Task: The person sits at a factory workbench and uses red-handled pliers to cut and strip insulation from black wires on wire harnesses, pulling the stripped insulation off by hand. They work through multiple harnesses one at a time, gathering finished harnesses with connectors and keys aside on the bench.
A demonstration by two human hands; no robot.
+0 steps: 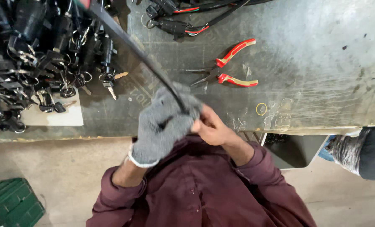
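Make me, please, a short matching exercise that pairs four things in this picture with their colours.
Things:
1. pliers handles
2. glove on the left hand
3. crate on the floor
4. cable held by the left hand and the right hand

Colours:
A. green
B. black
C. red and yellow
D. grey

Pairs: 1-C, 2-D, 3-A, 4-B

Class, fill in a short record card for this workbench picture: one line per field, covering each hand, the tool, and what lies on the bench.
Left hand: in a grey knit glove, closed around a black cable
Right hand: bare, fingers at the cable's end beside the glove
Cable: runs up and left across the bench
Pliers: red and yellow handles, lying untouched
Pile: black lock parts with keys and rings, left
Bench: grey metal, scratched
Crate: green, on floor
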